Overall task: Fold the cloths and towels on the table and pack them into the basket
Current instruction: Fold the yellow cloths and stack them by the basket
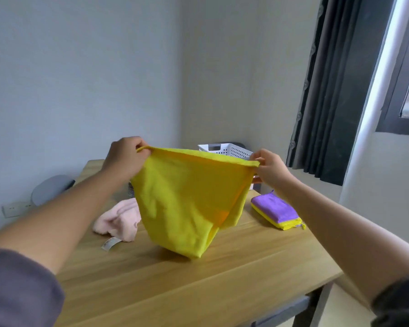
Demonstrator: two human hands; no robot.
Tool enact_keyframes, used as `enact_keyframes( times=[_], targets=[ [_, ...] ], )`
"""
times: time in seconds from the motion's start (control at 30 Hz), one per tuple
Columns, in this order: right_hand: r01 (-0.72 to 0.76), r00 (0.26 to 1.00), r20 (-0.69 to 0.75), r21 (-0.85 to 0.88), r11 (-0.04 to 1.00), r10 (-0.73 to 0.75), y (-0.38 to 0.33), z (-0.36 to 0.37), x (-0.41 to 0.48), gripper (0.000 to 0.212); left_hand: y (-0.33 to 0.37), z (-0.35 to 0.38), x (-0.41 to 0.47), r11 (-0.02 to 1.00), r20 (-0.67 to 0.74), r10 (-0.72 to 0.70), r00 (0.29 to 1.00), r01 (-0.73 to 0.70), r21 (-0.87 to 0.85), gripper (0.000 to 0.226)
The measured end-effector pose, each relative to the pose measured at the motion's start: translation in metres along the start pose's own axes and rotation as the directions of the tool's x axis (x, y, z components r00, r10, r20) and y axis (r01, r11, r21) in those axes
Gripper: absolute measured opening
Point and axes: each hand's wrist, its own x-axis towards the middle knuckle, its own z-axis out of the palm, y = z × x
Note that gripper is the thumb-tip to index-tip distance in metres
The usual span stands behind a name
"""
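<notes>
From dark sleeves (17, 286), bare forearms out over the table (222, 279); held the yellow cloth (187, 197) spread in the air by its top corners; left hand (124, 156) with grip curled round one corner, right hand (270, 168) with grip pinching the other; with the lower tip at or just above the table, could not tell which; had a crumpled pink towel (117, 220) to the left, a folded purple cloth (278, 213) to the right, the white basket (224, 149) behind at the far edge. Seemingly at the start of folding this cloth; next called for laying it flat and bringing edges together squarely.
</notes>
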Motion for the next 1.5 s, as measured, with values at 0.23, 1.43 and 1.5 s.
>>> enact_keyframes(
  times=[0.23, 1.43, 1.5],
  targets=[
    [0.076, 0.981, -0.181, 0.008, 0.997, -0.073, -0.037, -0.023, 0.025, 0.017, 0.02, -0.017, 0.028, 0.95, -0.149, -0.115, 0.982, 0.065, -0.306, 0.017],
    [0.073, 0.945, -0.327, 0.245, 0.967, 0.012, -0.06, -0.014, 0.119, 0.032, 0.028, -0.002, 0.127, 0.813, -0.073, -0.261, 0.963, 0.179, -0.554, 0.015],
    [0.083, 0.945, -0.326, 0.275, 0.958, 0.012, -0.068, -0.016, 0.124, 0.028, 0.035, -0.005, 0.134, 0.808, -0.111, -0.232, 0.966, 0.128, -0.575, 0.013]
  ],
)
